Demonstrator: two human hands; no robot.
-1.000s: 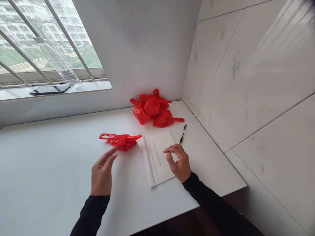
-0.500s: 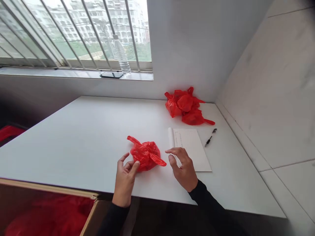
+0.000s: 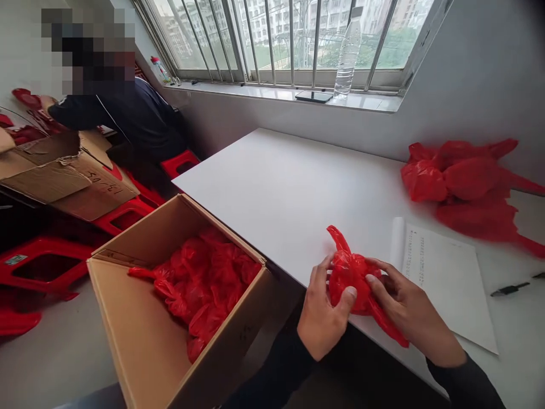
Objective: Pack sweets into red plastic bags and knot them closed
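Hands both closed on crumpled red plastic bag [image 3: 351, 278] at tabletop [image 3: 281, 193] edge; my left hand [image 3: 323, 315] thumb on top; right hand [image 3: 409, 309] fingers around it; open cardboard box [image 3: 162, 346] nearby.

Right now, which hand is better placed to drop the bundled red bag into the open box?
Probably the left hand: it grips the red bag on the side facing the cardboard box, which sits lower left. The right hand would have to cross over.
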